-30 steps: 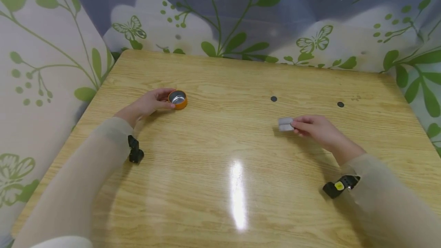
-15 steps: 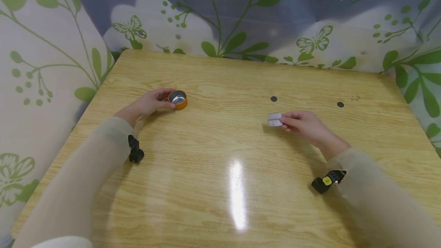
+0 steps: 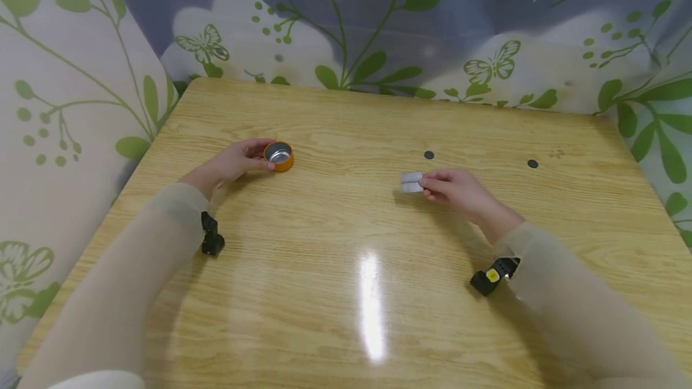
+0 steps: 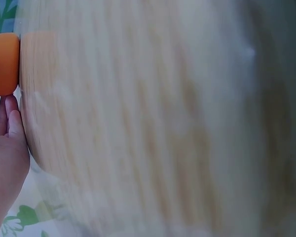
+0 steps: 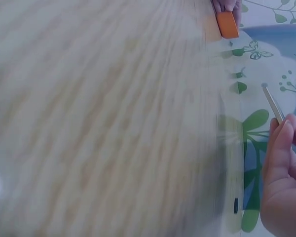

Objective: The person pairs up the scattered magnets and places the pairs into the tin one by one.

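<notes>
Orange with a silvery inside, the cup [image 3: 283, 167] is staying at the far left of the table [image 3: 308, 269], the left hand [image 3: 238, 161] gripping it. The right hand [image 3: 458, 192], pinching a grey flat piece [image 3: 411, 183], is carrying it left, narrowing the gap to the cup.

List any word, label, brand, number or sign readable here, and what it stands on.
No text can be read in any view.
Yellow patch on the black right-wrist device: any marking is too small to read.
Flat grey piece and orange cup: no readable lettering shows.
</notes>
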A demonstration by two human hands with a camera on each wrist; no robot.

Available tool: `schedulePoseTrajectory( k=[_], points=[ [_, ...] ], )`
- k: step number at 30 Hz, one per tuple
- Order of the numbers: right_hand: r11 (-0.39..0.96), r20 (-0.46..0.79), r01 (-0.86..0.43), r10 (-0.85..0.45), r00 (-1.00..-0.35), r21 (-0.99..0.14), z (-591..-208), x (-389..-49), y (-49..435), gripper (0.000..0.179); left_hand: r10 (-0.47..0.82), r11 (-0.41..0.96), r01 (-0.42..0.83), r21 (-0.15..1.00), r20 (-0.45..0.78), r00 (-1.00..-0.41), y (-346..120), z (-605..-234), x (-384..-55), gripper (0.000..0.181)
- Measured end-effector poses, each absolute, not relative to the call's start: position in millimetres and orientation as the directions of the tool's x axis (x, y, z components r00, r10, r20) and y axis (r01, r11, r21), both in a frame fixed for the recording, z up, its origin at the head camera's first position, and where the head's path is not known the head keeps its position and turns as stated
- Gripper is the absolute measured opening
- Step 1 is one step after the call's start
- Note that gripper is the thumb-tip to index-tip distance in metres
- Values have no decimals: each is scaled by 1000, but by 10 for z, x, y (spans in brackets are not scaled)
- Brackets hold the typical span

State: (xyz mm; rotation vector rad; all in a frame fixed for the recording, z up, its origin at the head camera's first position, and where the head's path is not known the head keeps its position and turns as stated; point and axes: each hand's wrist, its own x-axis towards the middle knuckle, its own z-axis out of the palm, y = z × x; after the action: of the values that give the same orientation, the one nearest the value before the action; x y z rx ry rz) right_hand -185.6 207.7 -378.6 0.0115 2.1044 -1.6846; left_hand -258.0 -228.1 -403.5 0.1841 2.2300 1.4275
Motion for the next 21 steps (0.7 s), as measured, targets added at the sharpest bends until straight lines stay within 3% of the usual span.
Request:
schedulePoseTrajectory(
  k=[21],
  points=[
    [152, -295, 261, -290, -910, -953, -3772, -2077, 1665, 38, 362, 465, -138, 875, -330, -872, -2291, -4042, -2590, 74]
  ],
)
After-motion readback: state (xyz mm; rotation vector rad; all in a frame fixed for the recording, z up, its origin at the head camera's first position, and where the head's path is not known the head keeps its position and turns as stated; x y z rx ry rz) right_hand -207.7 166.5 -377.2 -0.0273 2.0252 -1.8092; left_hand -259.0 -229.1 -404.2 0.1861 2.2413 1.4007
